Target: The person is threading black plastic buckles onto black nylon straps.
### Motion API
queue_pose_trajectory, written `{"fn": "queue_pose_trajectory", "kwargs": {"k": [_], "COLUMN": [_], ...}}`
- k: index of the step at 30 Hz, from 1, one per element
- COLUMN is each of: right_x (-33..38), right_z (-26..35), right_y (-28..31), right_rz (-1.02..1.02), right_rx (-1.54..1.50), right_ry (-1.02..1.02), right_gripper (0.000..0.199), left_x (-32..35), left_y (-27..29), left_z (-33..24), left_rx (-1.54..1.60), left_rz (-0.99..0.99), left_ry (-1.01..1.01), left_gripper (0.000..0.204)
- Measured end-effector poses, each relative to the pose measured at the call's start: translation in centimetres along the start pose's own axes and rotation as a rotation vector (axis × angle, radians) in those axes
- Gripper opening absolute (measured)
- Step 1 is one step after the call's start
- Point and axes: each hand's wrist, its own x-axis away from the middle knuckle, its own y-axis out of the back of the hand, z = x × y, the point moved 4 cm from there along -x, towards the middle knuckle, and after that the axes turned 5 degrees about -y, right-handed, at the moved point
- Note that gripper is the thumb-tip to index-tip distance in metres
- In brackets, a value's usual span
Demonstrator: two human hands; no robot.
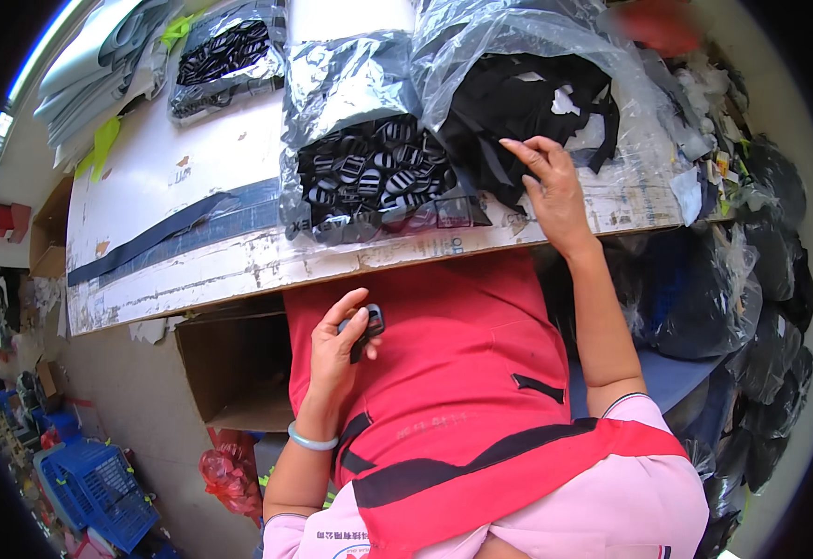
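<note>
My left hand point(334, 347) is held in front of the red apron, closed on a small black plastic buckle point(375, 320) between thumb and fingers. My right hand point(558, 197) hovers at the near edge of the table, its fingers stretched out and nothing visible in them. Just beyond it, a heap of black fabric strips point(499, 98) spills from a clear plastic bag point(467, 42). To the left of these strips lies an opened clear bag of many black slide buckles point(369, 177).
A long black strap point(150, 238) lies along the worn white table point(239, 158). Another bag of black parts point(227, 56) rests farther back, beside folded grey sheets point(99, 70). Below are a cardboard box point(229, 373) and a blue crate point(103, 494); dark bags point(704, 289) crowd the right.
</note>
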Motion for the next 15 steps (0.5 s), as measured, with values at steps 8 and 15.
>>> {"fn": "queue_pose_trajectory", "kwargs": {"k": [8, 15], "right_x": [-0.4, -2.0], "right_z": [-0.5, 0.9], "right_y": [-2.7, -1.6], "right_rz": [-0.131, -0.048], "right_rx": [-0.348, -0.119], "right_ry": [0.017, 0.058], "right_gripper": [0.019, 0.038], "left_x": [-0.1, -0.2], "left_y": [-0.9, -1.8], "left_z": [0.7, 0.5], "left_rx": [0.346, 0.253], "left_rz": [0.19, 0.168], "left_ry": [0.108, 0.094], "left_gripper": [0.03, 0.031]}}
